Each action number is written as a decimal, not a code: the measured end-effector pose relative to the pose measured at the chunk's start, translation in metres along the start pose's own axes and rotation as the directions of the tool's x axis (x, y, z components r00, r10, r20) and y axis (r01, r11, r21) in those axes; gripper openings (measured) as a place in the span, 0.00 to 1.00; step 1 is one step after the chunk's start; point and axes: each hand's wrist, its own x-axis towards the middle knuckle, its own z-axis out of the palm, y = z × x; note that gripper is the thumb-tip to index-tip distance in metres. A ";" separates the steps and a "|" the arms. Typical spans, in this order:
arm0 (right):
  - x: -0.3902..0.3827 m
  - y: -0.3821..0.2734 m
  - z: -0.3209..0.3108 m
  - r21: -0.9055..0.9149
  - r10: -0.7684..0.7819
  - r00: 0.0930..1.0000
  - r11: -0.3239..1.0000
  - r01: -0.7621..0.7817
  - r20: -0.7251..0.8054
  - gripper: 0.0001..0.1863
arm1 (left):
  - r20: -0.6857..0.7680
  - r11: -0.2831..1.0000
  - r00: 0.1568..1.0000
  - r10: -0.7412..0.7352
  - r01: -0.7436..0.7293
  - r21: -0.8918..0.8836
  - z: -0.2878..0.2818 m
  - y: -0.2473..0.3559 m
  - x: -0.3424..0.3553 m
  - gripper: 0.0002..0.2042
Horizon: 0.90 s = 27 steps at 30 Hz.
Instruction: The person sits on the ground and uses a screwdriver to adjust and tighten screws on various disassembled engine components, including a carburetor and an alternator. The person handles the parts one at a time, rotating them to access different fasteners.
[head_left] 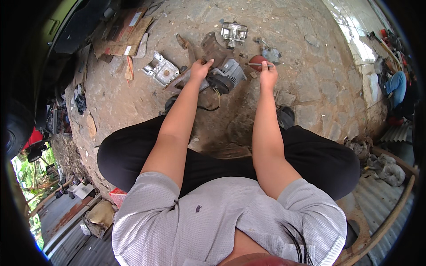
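Note:
I squat over a stony dirt floor. My left hand (pixel 200 69) rests on a rusty metal bracket (pixel 212 48) that lies against a grey alternator (pixel 227 76) with a black pulley. My right hand (pixel 268 75) grips a thin metal tool (pixel 257 64), probably a screwdriver, whose shaft points left. A reddish round handle or ball (pixel 257 59) sits just behind that hand; I cannot tell if it belongs to the tool.
Loose metal parts lie around: a silver housing (pixel 160 70) at left, a silver casting (pixel 234 32) farther out, a small part (pixel 270 54) at right. Cardboard pieces (pixel 126 33) lie far left. Another person's blue sleeve (pixel 396 86) shows at the right edge. Corrugated sheet (pixel 390 195) lies at lower right.

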 end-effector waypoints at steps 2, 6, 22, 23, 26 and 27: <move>-0.001 -0.001 -0.003 0.053 0.002 0.997 0.999 -0.006 0.074 0.13 | 0.005 1.000 1.000 -0.019 0.019 0.025 0.000 0.011 -0.014 0.31; 0.002 -0.010 -0.007 -0.299 -0.072 0.986 0.947 0.115 0.152 0.15 | -0.037 0.965 0.999 -0.032 0.041 0.259 0.003 0.037 -0.031 0.30; 0.020 0.005 -0.013 -0.143 0.012 0.983 0.990 0.014 0.182 0.18 | -0.122 0.966 0.971 0.206 -0.182 0.183 -0.015 0.096 -0.010 0.40; 0.020 0.009 -0.016 -0.292 0.016 0.993 0.956 0.018 0.114 0.18 | -0.051 0.961 0.986 0.158 -0.142 0.236 -0.012 0.106 -0.015 0.39; -0.011 -0.032 0.011 -0.456 -0.012 0.999 0.890 0.030 0.043 0.17 | -0.135 0.927 0.971 0.195 -0.138 0.348 -0.044 0.079 -0.010 0.38; -0.001 -0.023 0.005 -0.372 -0.018 1.000 0.928 0.014 -0.006 0.17 | -0.110 0.926 0.972 0.208 -0.160 0.341 -0.026 0.088 -0.017 0.38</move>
